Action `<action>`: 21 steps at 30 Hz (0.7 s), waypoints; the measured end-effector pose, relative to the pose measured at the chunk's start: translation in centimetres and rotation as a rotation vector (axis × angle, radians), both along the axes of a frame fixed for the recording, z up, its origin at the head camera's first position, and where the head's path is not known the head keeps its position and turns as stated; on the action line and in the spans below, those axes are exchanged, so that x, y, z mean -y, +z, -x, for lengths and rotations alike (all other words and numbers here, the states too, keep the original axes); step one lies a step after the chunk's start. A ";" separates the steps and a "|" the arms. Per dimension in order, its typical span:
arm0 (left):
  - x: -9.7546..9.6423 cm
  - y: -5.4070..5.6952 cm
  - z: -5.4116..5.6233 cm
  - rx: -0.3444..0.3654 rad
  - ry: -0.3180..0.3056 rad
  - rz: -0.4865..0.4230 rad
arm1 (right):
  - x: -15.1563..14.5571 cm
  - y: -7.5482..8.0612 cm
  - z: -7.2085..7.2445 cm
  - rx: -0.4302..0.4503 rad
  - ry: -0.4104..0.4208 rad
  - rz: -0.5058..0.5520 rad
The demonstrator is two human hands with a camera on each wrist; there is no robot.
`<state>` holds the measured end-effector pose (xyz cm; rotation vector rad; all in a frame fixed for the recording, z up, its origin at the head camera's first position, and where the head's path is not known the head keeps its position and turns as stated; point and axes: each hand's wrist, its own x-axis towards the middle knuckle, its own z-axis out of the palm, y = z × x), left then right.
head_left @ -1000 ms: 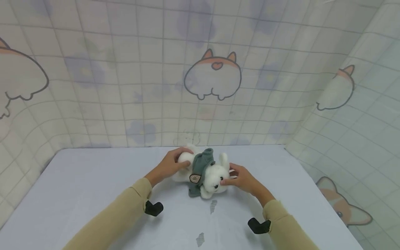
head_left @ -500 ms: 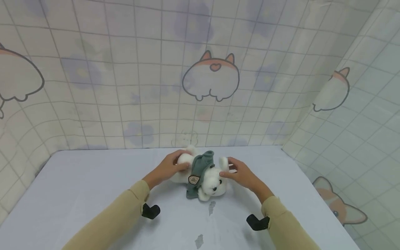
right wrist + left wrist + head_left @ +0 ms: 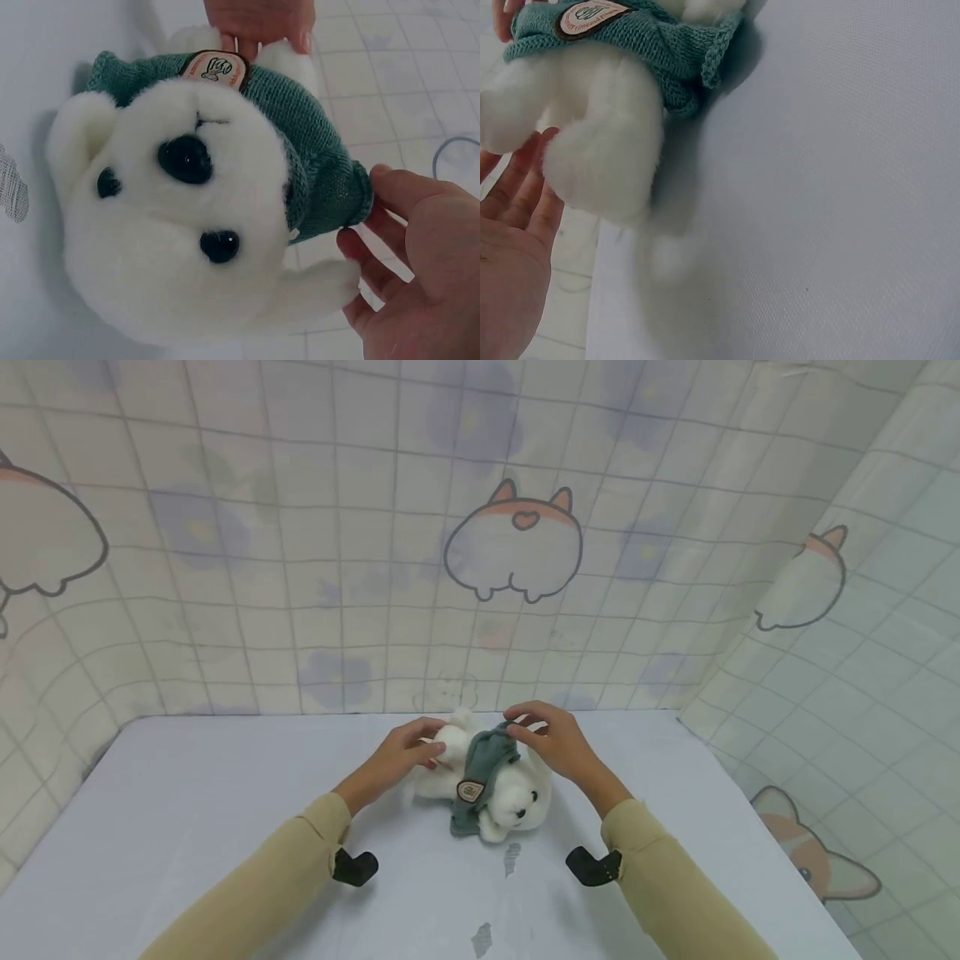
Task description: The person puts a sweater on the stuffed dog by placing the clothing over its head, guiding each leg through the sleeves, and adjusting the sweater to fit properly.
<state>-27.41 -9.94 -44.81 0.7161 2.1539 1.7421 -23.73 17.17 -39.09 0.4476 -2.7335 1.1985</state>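
A white plush dog (image 3: 519, 795) in a green knitted sweater (image 3: 483, 762) lies on its side on the white table, head to the right. A round-ended badge (image 3: 470, 791) sits on the sweater. My left hand (image 3: 390, 762) is at the feet; the left wrist view shows its fairly straight fingers touching a white leg (image 3: 604, 161). My right hand (image 3: 561, 743) is above the head and pinches the end of the upper sleeve (image 3: 346, 191) between thumb and fingers. Beside those fingers, in the right wrist view, is a white ear (image 3: 319, 292).
A white table (image 3: 247, 793) carries grey patches (image 3: 482, 939) near its front. Behind and beside it hangs a checked curtain (image 3: 315, 560) with corgi drawings. Black wrist mounts (image 3: 355, 867) stick out from both tan sleeves (image 3: 262, 877).
My right hand has moved from the dog's face and ear up and left to the sweater's upper sleeve. My left hand has shifted slightly off the feet. The dog lies almost as before.
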 end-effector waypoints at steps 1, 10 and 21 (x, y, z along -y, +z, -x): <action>0.1 0.0 0.0 0.000 -0.001 -0.005 | 0.2 0.0 0.1 -0.007 -0.009 -0.013; 0.3 -0.4 0.1 -0.006 -0.010 -0.012 | 1.0 -0.4 0.9 0.001 -0.134 -0.097; 0.3 -1.2 0.2 -0.025 -0.012 0.004 | 1.4 -1.7 0.8 0.129 -0.047 -0.158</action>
